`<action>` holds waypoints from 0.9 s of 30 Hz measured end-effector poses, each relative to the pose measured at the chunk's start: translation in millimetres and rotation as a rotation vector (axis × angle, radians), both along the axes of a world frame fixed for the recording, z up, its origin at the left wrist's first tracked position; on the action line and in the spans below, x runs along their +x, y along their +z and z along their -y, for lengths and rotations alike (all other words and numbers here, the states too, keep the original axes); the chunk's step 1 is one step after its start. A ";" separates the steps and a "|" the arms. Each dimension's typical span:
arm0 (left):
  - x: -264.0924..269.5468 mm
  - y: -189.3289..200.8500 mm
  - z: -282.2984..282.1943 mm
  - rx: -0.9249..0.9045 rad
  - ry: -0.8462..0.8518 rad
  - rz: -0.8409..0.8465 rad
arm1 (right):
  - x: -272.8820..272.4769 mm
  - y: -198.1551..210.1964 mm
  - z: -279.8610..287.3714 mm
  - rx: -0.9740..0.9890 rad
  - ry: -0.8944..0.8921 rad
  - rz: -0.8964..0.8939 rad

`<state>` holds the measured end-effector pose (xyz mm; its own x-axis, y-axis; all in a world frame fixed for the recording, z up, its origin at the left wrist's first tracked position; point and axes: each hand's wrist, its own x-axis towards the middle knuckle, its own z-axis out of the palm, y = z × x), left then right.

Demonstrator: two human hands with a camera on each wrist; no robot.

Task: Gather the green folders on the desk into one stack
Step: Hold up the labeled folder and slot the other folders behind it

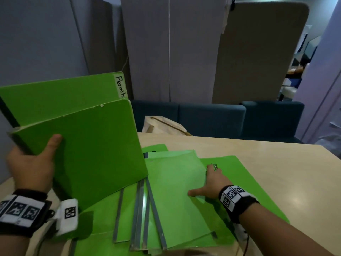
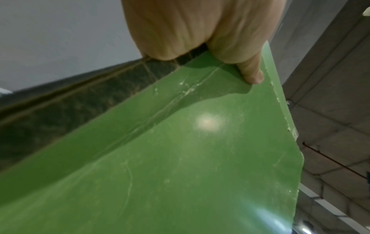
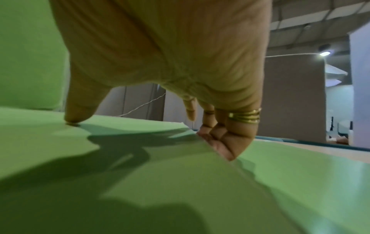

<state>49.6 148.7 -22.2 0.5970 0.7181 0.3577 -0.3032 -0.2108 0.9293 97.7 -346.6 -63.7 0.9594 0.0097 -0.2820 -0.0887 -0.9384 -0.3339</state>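
Observation:
My left hand (image 1: 36,154) grips a thick green binder (image 1: 96,148) by its dark spine, thumb (image 2: 250,71) on the cover (image 2: 180,158), holding it tilted above the desk's left side. Behind it rises a second green binder labelled "Permits" (image 1: 64,93); whether the same hand holds it is hidden. Several thin green folders with grey spine strips (image 1: 140,209) lie fanned on the desk. My right hand (image 1: 201,180) rests on the top thin folder (image 1: 175,182), thumb pressed on its cover (image 3: 140,190) and fingers (image 3: 226,142) curled round its right edge. Another flat green folder (image 1: 249,182) lies under it to the right.
The pale wooden desk (image 1: 276,163) has bare surface to the right and its far edge behind the pile. Beyond it stand a dark blue sofa (image 1: 212,119) with a cream bag (image 1: 166,126) on it, and tall grey and brown partition panels (image 1: 249,52).

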 end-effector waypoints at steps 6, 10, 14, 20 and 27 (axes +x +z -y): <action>-12.9 2.7 21.8 -0.021 0.244 -0.029 | 3.1 7.6 -7.7 0.072 -0.085 -0.072; -19.1 15.9 41.6 0.010 0.334 -0.021 | 7.9 8.4 -6.9 0.106 -0.077 -0.126; -35.9 37.9 64.4 0.133 0.230 0.112 | 4.4 6.3 -10.3 0.279 -0.110 -0.183; -37.0 35.8 50.1 0.148 0.212 0.164 | 11.7 18.3 23.6 0.702 -0.335 0.052; -40.2 37.8 55.3 0.148 0.231 0.132 | -0.5 25.5 104.6 0.324 -0.445 -0.020</action>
